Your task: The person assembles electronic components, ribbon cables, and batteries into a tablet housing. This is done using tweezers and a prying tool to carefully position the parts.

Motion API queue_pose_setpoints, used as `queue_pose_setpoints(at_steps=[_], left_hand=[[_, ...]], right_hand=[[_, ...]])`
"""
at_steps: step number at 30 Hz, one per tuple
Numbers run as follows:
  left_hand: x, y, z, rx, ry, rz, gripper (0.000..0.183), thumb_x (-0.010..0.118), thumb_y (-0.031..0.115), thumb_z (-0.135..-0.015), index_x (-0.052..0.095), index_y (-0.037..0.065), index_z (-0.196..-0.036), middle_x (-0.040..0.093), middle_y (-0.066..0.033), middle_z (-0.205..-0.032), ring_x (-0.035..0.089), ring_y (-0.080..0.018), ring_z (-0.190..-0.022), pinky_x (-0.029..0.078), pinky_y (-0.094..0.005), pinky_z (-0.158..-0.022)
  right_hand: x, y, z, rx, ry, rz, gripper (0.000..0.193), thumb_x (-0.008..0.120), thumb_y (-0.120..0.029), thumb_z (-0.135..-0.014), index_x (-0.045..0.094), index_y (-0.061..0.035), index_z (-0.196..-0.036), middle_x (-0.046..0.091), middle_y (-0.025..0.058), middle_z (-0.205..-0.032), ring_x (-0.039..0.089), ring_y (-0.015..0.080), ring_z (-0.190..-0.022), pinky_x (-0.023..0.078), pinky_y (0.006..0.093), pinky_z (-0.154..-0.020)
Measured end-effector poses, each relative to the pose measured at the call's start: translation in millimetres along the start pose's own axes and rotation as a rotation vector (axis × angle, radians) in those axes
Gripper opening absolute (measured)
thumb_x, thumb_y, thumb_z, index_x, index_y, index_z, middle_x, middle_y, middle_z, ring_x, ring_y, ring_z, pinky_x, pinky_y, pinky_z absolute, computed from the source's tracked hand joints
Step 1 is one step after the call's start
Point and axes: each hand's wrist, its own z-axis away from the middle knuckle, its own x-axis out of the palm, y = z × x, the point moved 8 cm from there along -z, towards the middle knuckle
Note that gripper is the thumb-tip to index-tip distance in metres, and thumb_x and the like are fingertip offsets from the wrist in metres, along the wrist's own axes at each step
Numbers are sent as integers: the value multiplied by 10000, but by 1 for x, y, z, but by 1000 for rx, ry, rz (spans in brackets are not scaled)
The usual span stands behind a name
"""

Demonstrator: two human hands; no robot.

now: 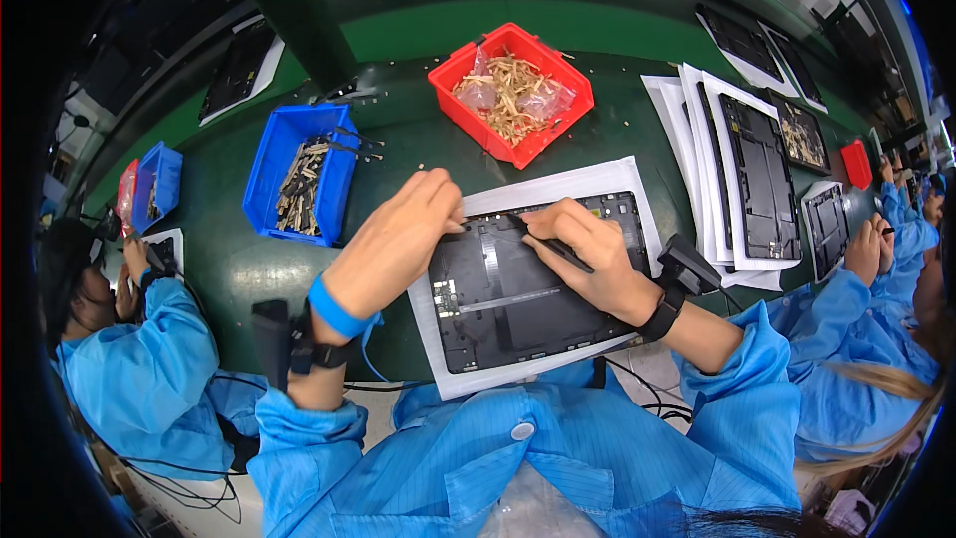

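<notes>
A black tablet back housing (518,289) lies on a white sheet (448,379) in front of me. Small metal parts and pale strips show along its edges. Over its upper left corner is my left hand (403,229), fingertips pinched together; what they hold, if anything, is hidden. My right hand (593,254) grips dark tweezers (563,253) above the housing's upper edge, their tip pointing left toward the other hand. A blue band (339,311) circles my left wrist, and each wrist carries a strapped black device.
Ahead stands a red bin (543,134) of tan strips and clear plastic. Left of the housing, a blue bin (261,179) holds small parts, with more tweezers (357,144) at its rim. Stacked housings (762,179) with white sheets lie right. Co-workers in blue sit on both sides.
</notes>
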Motion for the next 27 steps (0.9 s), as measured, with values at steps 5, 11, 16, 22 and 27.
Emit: queue_pose_setpoints(at_steps=[5, 11, 16, 22, 27], left_hand=[[-59, 26, -28, 35, 213, -229, 153, 606, -28, -823, 524, -8, -950, 533, -179, -922, 568, -365, -861, 461, -405, -705], [-57, 49, -61, 327, 670, -530, 253, 591, -6, -777, 586, 20, -1028, 588, -133, -960, 591, -311, -915, 480, -393, -777], [8, 9, -27, -39, 260, -117, 70, 674, 50, -823, 668, 17, -885, 627, -94, -859, 596, -278, -817, 486, -390, -722], [33, -20, -21, -163, 176, 55, 50, 679, 64, -831, 688, 18, -849, 627, -95, -851, 603, -276, -796, 492, -384, -717], [34, -15, -25, -96, 128, 41, 45, 668, 46, -816, 670, 13, -847, 613, -100, -837, 601, -290, -821, 498, -391, -728]], right_hand=[[-3, 6, -2, 72, 30, -45, 166, 739, 26, -780, 622, 9, -896, 651, 98, -912, 683, 254, -790, 557, 315, -658], [0, 9, -3, 101, 31, -59, 166, 737, 22, -784, 624, 21, -906, 648, 108, -892, 678, 268, -784, 549, 328, -664], [-2, 9, -3, 145, 34, -92, 149, 725, 19, -797, 632, 27, -913, 646, 112, -887, 673, 275, -778, 535, 323, -659], [-2, 13, -1, 180, 48, -119, 141, 725, 16, -803, 643, 32, -917, 649, 113, -887, 678, 266, -778, 531, 314, -656], [-2, 14, -1, 184, 62, -123, 141, 729, 19, -801, 638, 38, -907, 650, 118, -880, 680, 259, -779, 533, 313, -667]])
